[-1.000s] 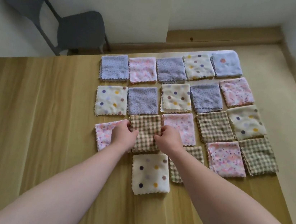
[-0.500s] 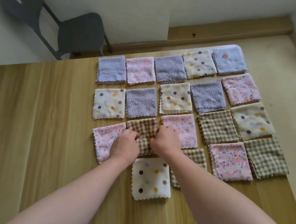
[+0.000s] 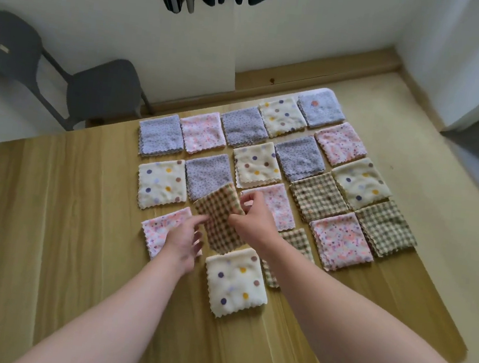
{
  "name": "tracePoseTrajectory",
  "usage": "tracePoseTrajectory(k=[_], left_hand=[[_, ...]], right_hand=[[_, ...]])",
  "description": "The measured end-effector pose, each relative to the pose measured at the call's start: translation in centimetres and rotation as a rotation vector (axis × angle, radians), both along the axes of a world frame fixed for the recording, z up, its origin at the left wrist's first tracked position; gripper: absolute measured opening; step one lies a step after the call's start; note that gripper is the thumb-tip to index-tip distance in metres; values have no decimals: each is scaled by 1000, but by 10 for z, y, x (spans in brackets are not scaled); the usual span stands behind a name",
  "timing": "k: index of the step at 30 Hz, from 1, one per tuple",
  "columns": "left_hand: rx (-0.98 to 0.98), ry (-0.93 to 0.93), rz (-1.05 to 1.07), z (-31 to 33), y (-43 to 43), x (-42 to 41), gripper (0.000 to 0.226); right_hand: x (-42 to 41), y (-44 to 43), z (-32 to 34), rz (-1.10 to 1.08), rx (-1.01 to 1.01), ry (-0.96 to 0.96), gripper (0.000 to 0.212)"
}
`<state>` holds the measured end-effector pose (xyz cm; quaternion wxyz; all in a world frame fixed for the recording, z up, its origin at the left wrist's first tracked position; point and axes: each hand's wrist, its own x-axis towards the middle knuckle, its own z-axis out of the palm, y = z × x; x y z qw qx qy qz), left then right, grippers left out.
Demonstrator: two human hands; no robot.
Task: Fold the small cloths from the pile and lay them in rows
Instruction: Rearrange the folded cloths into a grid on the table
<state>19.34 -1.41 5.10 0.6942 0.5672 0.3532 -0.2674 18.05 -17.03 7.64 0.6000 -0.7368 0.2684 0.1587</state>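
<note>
Half a second back both hands were pressing the brown checked cloth (image 3: 221, 218) flat in the third row. Here it had come up off the table (image 3: 44, 216), skewed, one corner over the lilac cloth (image 3: 207, 174). The right hand (image 3: 252, 222) pinched its right edge. The left hand (image 3: 183, 241) had let go, fingers loose over the pink floral cloth (image 3: 159, 228). Soft fabric, folded square, zigzag-cut edges.

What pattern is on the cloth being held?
The held cloth has brown-and-cream checks, seen in the head view.
</note>
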Motion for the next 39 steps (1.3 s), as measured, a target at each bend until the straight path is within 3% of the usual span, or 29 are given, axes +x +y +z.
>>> tracePoseTrajectory(k=[2,4,7,9,14,20,25,30,36,39], left_hand=[[-157,72,-35,13,-1,-11,8],[-322,100,-113,28,-3,-25,28],[-498,155,-231,44,-7,-46,35],[-468,177,-321,48,-11,-60,29],[-198,96,-531,35,-28,-91,31],[29,62,-568,11,-74,-106,26],[409,-65,-600,-15,-119,-91,51],[890,-109,-750,-26,-158,-75,33],[1138,-20,-849,-35,-169,-75,29],[1191,-34,-867,-36,-171,-74,28]], right_hand=[[-11,-3,14,-24,87,21,53],[-27,-9,32,-75,189,37,59],[-57,-15,49,-142,337,87,33],[-84,-19,55,-170,286,132,23],[-138,-40,45,-210,182,230,23],[-147,-84,18,-75,-105,284,26],[-112,-128,-6,107,-307,274,20],[-82,-148,-46,252,-411,279,32],[-76,-144,-63,346,-522,295,46],[-72,-145,-65,353,-505,324,34]])
